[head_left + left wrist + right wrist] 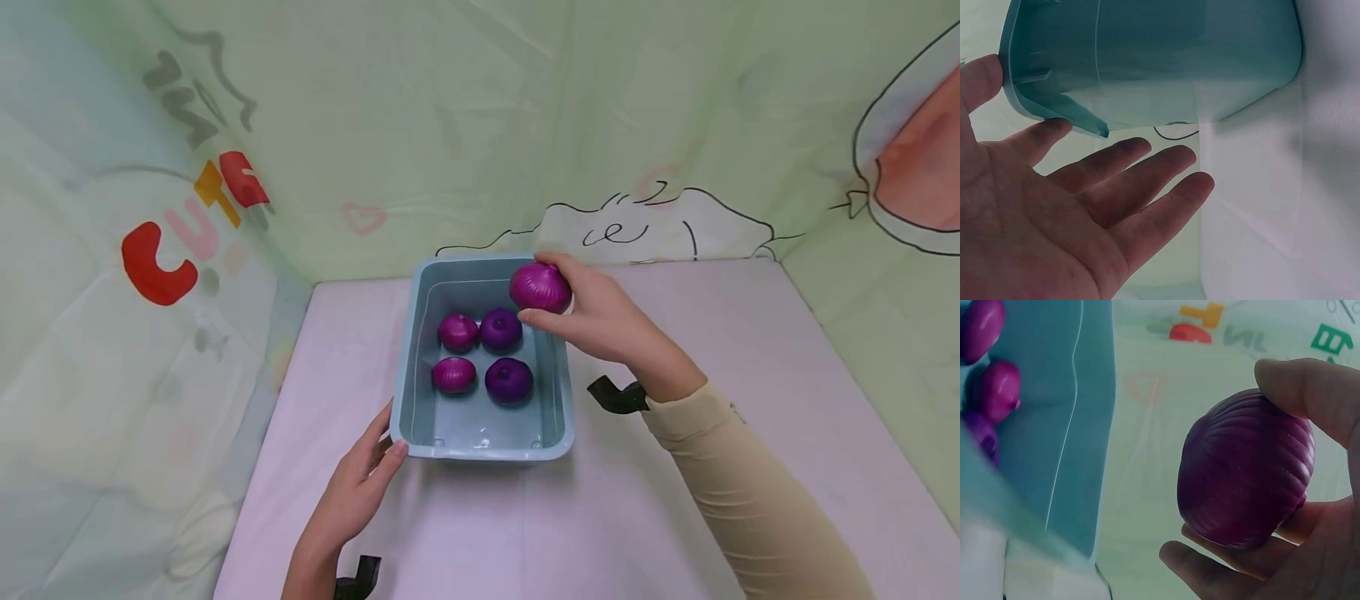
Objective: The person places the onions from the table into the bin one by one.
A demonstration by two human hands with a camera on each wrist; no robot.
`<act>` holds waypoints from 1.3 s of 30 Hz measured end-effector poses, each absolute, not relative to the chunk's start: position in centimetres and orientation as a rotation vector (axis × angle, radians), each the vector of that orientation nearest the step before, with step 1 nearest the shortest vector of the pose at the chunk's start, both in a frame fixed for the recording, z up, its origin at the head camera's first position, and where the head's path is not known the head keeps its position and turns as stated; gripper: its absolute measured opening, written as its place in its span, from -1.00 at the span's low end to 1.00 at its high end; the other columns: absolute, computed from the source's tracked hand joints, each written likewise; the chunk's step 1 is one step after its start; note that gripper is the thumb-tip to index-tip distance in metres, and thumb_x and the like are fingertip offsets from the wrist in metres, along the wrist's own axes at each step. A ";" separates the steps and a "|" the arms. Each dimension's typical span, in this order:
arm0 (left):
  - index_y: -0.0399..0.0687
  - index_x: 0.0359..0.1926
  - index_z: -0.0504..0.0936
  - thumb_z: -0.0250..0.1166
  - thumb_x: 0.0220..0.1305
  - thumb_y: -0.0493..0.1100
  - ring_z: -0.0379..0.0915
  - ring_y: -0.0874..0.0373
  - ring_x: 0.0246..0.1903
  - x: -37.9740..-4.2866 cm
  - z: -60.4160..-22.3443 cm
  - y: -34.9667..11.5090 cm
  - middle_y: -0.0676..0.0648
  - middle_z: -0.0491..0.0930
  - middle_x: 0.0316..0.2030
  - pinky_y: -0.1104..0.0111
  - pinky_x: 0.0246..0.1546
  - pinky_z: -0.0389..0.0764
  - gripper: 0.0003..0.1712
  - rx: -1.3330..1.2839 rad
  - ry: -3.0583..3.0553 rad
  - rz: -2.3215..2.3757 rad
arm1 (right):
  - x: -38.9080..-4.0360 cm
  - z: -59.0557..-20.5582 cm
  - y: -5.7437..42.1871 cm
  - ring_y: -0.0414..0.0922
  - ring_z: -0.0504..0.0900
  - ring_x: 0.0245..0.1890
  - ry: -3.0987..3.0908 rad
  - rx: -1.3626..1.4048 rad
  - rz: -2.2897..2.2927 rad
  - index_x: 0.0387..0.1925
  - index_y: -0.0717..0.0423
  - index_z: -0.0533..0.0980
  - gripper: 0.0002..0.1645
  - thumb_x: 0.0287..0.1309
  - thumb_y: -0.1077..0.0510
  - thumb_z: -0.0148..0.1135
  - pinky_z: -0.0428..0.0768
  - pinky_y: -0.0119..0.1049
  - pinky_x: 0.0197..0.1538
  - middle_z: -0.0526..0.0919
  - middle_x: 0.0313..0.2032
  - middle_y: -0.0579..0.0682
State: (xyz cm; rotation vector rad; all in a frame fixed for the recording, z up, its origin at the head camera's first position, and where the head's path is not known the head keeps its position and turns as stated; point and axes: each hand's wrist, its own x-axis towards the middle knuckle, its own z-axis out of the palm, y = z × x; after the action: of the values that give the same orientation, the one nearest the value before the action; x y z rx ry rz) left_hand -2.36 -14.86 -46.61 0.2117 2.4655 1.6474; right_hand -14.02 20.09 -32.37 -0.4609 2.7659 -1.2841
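A red onion (541,287) is in my right hand (600,321), gripped between thumb and fingers above the right wall of a blue plastic bin (480,450). The right wrist view shows this ribbed purple onion (1244,469) up close, with the thumb on one side and fingers on the other. Several more onions lie inside the bin, including a bright purple onion (454,376) and a darker onion (509,382). My left hand (356,487) touches the bin's near left corner with thumb and index finger. In the left wrist view its other fingers (1160,212) extend loosely, apart from the bin wall.
The bin stands on a table with a pale lilac cover (480,533). Behind it hangs a light green curtain (450,125) with printed drawings, and a side curtain (112,400) with coloured letters rises at left. Black straps (618,396) show at both wrists.
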 end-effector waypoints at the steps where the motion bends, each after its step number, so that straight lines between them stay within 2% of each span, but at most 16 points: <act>1: 0.55 0.61 0.08 0.18 0.58 0.09 0.29 -0.21 0.40 -2.4 -46.6 -14.9 0.14 0.17 0.54 -0.09 0.14 0.55 -0.27 0.215 2.471 1.645 | -14.2 -32.2 19.7 0.03 0.56 0.19 2.753 -0.479 -1.284 0.56 0.08 0.21 0.01 0.26 -0.19 0.44 0.60 0.07 0.16 0.51 0.28 0.09; 10: 0.57 0.61 0.09 0.19 0.58 0.09 0.29 -0.19 0.41 -2.4 -46.6 -14.9 0.19 0.16 0.54 -0.11 0.16 0.52 -0.27 0.221 2.493 1.631 | -15.0 -31.6 16.2 0.00 0.59 0.13 2.670 -0.551 -1.237 0.58 0.03 0.18 0.06 0.22 -0.22 0.46 0.64 0.01 0.12 0.55 0.22 0.05; 18: 0.57 0.61 0.08 0.19 0.58 0.08 0.30 -0.19 0.40 -2.5 -46.6 -14.9 0.20 0.15 0.54 -0.13 0.15 0.53 -0.26 0.217 2.497 1.615 | -15.6 -33.1 13.5 -0.04 0.63 0.07 2.658 -0.659 -1.131 0.54 0.10 0.23 0.02 0.21 -0.14 0.48 0.67 -0.08 0.06 0.58 0.19 0.05; 25: 0.57 0.61 0.08 0.19 0.57 0.12 0.30 -0.21 0.40 -2.5 -46.6 -15.0 0.19 0.16 0.54 -0.13 0.15 0.53 -0.26 0.219 2.498 1.618 | -15.9 -34.5 11.2 0.01 0.58 0.15 2.644 -0.730 -0.988 0.54 0.12 0.23 0.01 0.20 -0.11 0.48 0.66 -0.01 0.11 0.53 0.27 0.07; 34: 0.57 0.62 0.08 0.19 0.58 0.08 0.31 -0.22 0.39 -2.5 -46.8 -15.0 0.18 0.16 0.54 -0.16 0.19 0.48 -0.25 0.230 2.498 1.619 | -16.0 -35.7 9.7 0.03 0.58 0.16 2.640 -0.734 -0.835 0.54 0.12 0.25 0.03 0.18 -0.11 0.51 0.66 0.02 0.10 0.55 0.26 0.07; 39: 0.56 0.62 0.08 0.20 0.57 0.08 0.31 -0.22 0.40 -2.5 -46.8 -15.0 0.18 0.16 0.54 -0.13 0.16 0.52 -0.25 0.220 2.501 1.616 | -15.9 -36.6 9.0 0.03 0.56 0.20 2.623 -0.759 -0.732 0.52 0.11 0.29 -0.01 0.19 -0.11 0.52 0.62 0.04 0.17 0.55 0.27 0.06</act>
State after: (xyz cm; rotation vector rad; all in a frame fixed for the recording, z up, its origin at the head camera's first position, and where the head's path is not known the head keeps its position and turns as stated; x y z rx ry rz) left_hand -2.53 -15.03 -46.84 0.2195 2.5011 1.6157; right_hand -15.89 8.98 -36.57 -0.7593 2.6233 -0.7321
